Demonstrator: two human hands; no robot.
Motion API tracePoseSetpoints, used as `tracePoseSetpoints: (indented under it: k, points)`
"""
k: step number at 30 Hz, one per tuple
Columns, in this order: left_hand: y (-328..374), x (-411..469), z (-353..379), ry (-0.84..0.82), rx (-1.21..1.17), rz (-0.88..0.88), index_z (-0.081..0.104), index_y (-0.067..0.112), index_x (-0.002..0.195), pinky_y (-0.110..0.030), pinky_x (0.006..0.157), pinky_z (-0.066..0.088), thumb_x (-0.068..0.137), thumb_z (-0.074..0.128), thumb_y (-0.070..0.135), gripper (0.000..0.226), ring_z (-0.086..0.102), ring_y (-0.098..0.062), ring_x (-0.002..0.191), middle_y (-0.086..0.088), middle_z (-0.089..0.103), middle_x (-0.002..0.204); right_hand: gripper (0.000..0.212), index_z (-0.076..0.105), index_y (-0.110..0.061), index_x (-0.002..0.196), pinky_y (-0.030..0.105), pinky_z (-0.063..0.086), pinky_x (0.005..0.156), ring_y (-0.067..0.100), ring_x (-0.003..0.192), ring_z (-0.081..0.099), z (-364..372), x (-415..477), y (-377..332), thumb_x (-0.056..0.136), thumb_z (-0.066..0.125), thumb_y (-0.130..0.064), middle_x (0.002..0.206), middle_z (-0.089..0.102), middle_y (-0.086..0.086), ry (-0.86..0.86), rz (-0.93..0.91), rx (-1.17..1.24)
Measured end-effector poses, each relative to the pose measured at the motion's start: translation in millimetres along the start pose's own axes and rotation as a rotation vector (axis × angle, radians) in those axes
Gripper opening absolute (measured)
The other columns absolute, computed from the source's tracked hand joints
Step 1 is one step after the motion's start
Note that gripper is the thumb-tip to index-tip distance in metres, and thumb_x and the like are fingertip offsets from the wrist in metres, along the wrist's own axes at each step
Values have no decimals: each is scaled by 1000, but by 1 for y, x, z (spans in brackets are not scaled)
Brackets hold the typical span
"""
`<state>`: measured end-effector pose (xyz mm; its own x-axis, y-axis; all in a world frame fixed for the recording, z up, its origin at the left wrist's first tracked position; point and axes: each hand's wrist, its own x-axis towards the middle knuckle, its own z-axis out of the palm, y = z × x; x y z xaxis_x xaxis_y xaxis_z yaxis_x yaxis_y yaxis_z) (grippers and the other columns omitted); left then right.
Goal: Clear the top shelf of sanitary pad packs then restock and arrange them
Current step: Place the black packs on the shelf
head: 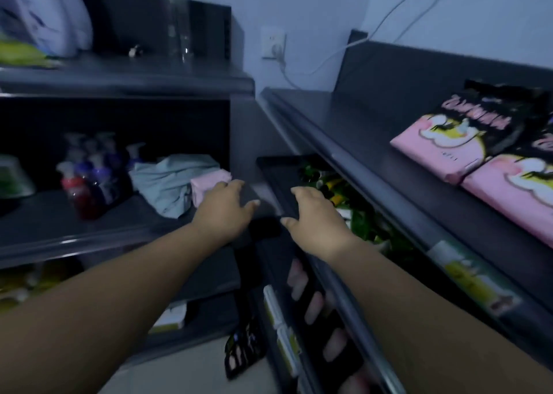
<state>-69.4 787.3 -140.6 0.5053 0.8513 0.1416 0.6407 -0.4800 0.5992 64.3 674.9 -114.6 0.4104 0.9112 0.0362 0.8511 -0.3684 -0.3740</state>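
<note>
Reaching: both arms stretched forward into the corner where two dark shelf units meet.
Left hand (223, 211): fingers (236, 185) released and spread, holding nothing; over the near right corner of the left unit's middle shelf (45, 223), just beside a pink cloth (206, 185). Contact with the shelf: cannot tell.
Right hand (318, 218): fingers (302, 191) relaxed, slightly bent, holding nothing; over the near edge of a black tray (278, 175) below the top shelf. Contact: cannot tell.
Pad packs (446, 148): pink, lying flat on the top shelf at the far right, well apart from both hands; a second pink pack (514, 193) lies nearer, touching the first. Dark packaging behind them, blurred.
Top shelf (353, 118): dark, right-hand unit.
Below the top shelf: green and yellow packs (359, 223), partly hidden by the right hand.
Left unit: spray bottles (89, 178) on the middle shelf, a crumpled pale blue cloth (167, 181) to their right, touching the pink cloth; clear bottle (178, 25) upright on top.
Wall: socket (273, 45) with a plug in it, white cable (329, 61) running right.
</note>
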Motion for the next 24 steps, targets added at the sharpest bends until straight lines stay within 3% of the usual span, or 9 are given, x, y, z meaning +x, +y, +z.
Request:
tracePoseSetpoints:
  k: [6,8,10,12,17,20,24]
  points:
    - [-63,-16,36,-171,26,-102,39,15,145,-34,100,39,95,54,44,59,46,-34,127,-17,43,141,63,25,-19,151,46,44,103,32,129,46,73,7,4,97,55,-34,155,26,4,-138,144,127]
    - [-87,-21,49,-239,49,-144,37,15,146,-33,99,39,95,52,45,60,47,-34,126,-17,43,141,62,28,-21,150,46,44,103,32,131,44,104,9,10,97,56,-37,153,30,2,-170,212,173]
    - [-115,-23,67,-300,66,-187,36,14,146,-33,101,38,95,52,47,63,47,-35,126,-18,43,142,59,32,-20,148,36,32,109,29,134,40,141,12,23,96,56,-38,148,37,3,-209,281,217]
    - [-144,-25,88,-367,78,-240,35,14,147,-35,105,38,95,51,48,64,49,-37,125,-19,40,143,55,36,-15,145,23,26,99,25,131,43,180,11,34,97,55,-34,142,43,4,-262,355,259]
    - [-207,-28,158,-483,85,-326,43,13,141,-33,97,42,97,51,44,55,48,-33,123,-15,45,137,46,49,-13,134,31,43,91,25,116,55,288,10,61,93,61,-31,129,57,6,-288,505,381]
    - [-245,-29,210,-526,104,-366,49,14,134,-38,94,47,96,50,46,49,53,-34,115,-14,49,131,39,55,-24,121,36,51,90,21,105,61,358,9,76,86,58,-41,120,62,-1,-303,531,403]
    - [-298,-34,289,-559,115,-390,42,18,142,-37,98,45,95,50,49,57,52,-33,122,-13,47,140,51,41,-20,143,24,39,89,19,121,53,440,4,103,95,56,-33,139,48,1,-355,581,395]
